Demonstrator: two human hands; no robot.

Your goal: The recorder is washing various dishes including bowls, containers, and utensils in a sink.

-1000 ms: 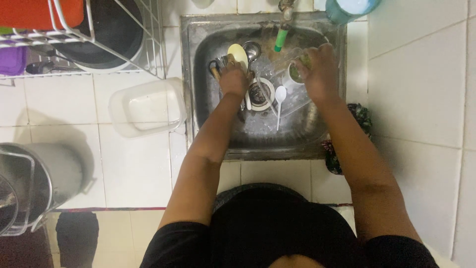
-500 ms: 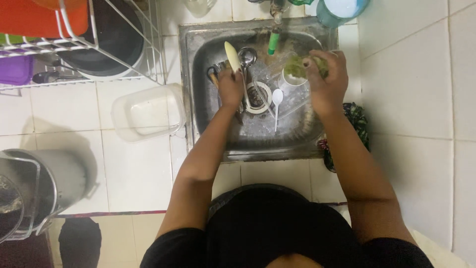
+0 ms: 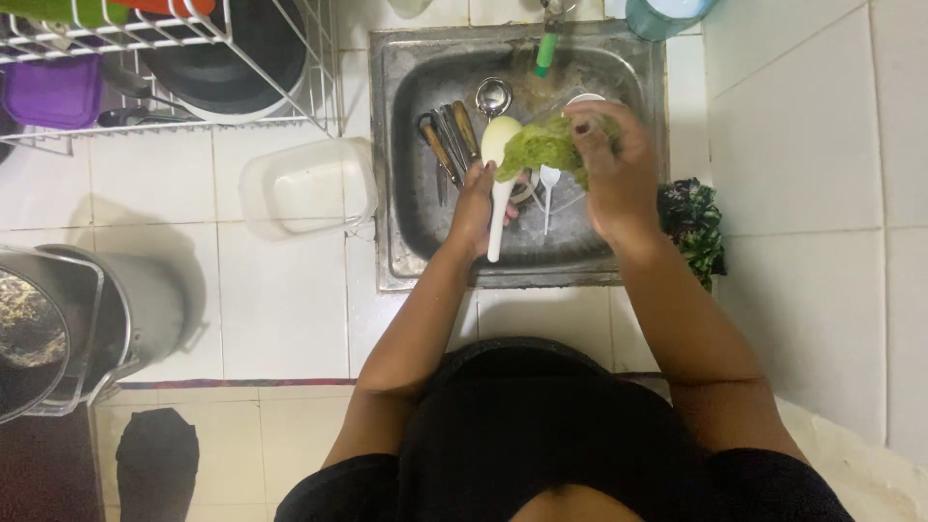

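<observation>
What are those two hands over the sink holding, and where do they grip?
The left hand holds a cream rice paddle by its handle. The right hand grips a green scrubbing pad at one end, pressed against the paddle's blade.

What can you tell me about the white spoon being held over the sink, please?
The white spoon is a broad paddle-shaped one, plastic by its look, with an oval bowl and a long straight handle. It is held over the steel sink, bowl away from the person, handle end towards them. The left hand grips the handle, and the right hand presses a green scrubbing sponge against the bowl's right edge.
</observation>
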